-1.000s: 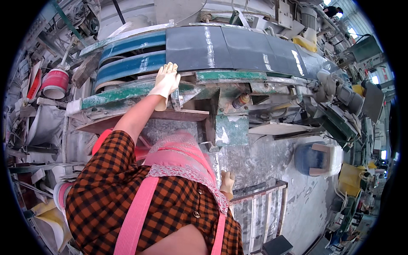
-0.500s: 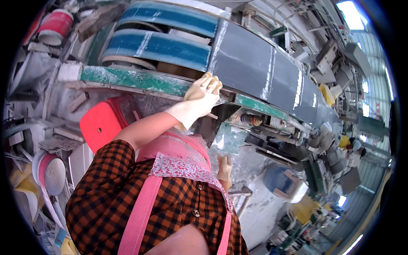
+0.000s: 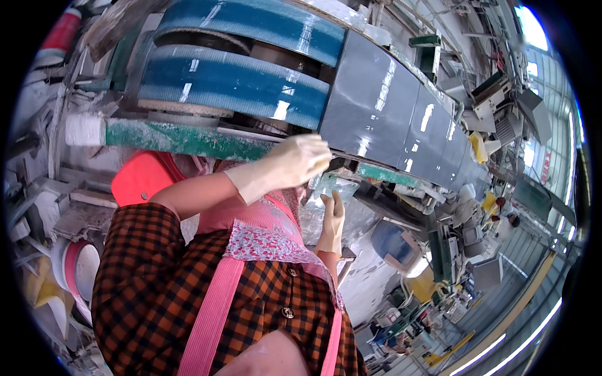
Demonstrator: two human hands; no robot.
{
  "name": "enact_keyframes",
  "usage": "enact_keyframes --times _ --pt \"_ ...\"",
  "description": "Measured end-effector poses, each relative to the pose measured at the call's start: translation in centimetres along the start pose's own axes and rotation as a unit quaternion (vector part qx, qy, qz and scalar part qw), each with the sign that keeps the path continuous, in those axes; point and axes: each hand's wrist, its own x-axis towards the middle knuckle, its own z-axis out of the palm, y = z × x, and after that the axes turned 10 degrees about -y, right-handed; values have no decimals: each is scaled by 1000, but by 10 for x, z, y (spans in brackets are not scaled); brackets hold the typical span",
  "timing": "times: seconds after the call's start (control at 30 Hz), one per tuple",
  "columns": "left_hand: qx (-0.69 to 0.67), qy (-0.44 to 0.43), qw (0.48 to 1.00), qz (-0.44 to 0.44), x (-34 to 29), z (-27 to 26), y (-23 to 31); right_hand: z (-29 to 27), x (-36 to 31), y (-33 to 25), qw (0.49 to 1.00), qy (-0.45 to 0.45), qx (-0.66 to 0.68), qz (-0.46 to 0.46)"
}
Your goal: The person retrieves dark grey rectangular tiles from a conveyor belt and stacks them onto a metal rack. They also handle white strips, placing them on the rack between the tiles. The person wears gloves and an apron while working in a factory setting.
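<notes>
My left hand [image 3: 302, 158], in a cream glove, is at the near left corner of a glossy grey slab [image 3: 370, 94]. Its fingers are curled, and what they hold, if anything, is hidden. The slab lies at the end of two wide blue ribbed belts [image 3: 244, 81], the first in a row of similar slabs running off to the right. Below the machine's edge, close to my body, is my gloved right hand [image 3: 332, 219]. Its thumb and fingers point up and apart, with nothing seen between them.
A dusty green rail [image 3: 188, 136] runs along the near side of the belts. A red stool [image 3: 143, 180] stands left of me, below the rail. A blue drum [image 3: 396, 244] sits on the floor to the right. Machinery and clutter line both sides.
My right hand has risen toward the machine's edge, its fingers now showing apart. My left hand has come slightly down from the slab's corner, fingers still curled. The whole view has shifted a little.
</notes>
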Motion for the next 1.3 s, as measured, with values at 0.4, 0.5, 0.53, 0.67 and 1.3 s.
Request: enact_keyframes --times 0.4,0.5,0.53,0.67,1.3 --pt "191 13 956 -220 64 -77 -42 19 -33 59 962 153 222 52" --pt "153 -46 940 -302 83 -89 -38 26 -45 72 947 180 262 51" --pt "144 -24 947 -285 87 -91 -35 29 -50 76 944 196 260 56" --pt "19 1 926 -376 92 -96 -29 35 -64 84 913 250 319 46" --pt "-360 161 879 -267 13 -141 3 35 17 -54 823 -183 519 -139"
